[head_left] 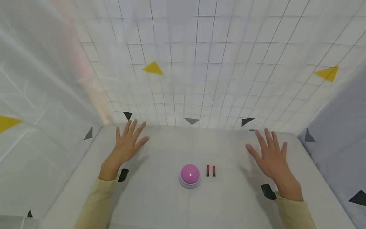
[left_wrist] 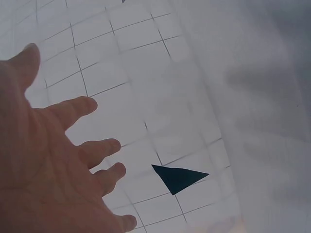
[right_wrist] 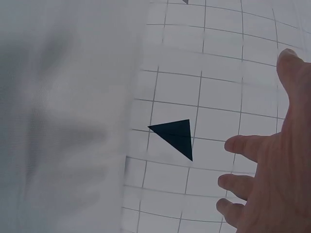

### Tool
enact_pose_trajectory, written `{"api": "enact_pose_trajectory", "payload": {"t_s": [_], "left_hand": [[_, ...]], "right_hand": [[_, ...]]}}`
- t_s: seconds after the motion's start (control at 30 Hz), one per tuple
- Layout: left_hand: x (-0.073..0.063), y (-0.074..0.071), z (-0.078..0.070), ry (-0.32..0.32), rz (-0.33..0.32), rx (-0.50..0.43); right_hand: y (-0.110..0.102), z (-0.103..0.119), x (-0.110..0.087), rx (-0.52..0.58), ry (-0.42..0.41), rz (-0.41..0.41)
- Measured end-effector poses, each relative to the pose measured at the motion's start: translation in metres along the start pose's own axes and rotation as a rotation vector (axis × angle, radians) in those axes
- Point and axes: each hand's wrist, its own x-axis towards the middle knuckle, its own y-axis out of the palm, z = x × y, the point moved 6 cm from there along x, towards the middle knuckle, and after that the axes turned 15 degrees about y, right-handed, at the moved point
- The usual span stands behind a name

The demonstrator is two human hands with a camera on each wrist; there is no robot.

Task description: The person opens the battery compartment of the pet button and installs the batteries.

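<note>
A pink dome (head_left: 190, 174) on a round white base sits on the white table, between the two hands. Just right of it lie two small red batteries, a left battery (head_left: 207, 170) and a right battery (head_left: 213, 171), side by side and apart. My left hand (head_left: 125, 147) is held over the table's left side, fingers spread and holding nothing. Over the right side, my right hand (head_left: 271, 159) has its fingers spread too and touches none of these things. Both wrist views show the palms and fingers before the gridded backdrop; the dome and batteries are out of sight there.
A white gridded sheet (head_left: 183, 92) rises behind the table (head_left: 160, 203), with pale sheets on the left and right. Black triangles and yellow triangles (head_left: 153, 68) are stuck on the sheets. A dark band piece (head_left: 123, 175) shows at the left wrist, another (head_left: 268, 192) at the right.
</note>
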Motion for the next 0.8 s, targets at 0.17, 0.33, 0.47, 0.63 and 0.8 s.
{"api": "enact_pose_trajectory", "payload": {"t_s": [0.17, 0.33, 0.47, 0.63, 0.8], "left_hand": [[-0.001, 0.001, 0.000, -0.005, 0.009, -0.004], [0.000, 0.000, -0.001, -0.009, 0.018, 0.005], [0.002, 0.000, -0.001, -0.012, 0.032, 0.004], [0.005, 0.001, -0.001, -0.007, 0.022, -0.001], [0.008, 0.009, -0.005, 0.005, 0.006, -0.026]], "right_hand": [[-0.001, 0.001, 0.000, -0.004, 0.002, 0.012], [-0.004, 0.001, 0.002, -0.016, 0.004, 0.001], [-0.005, 0.000, 0.002, -0.019, 0.012, 0.001], [-0.003, -0.001, 0.002, -0.001, 0.012, 0.012], [0.000, 0.010, -0.003, 0.040, 0.001, 0.009]]}}
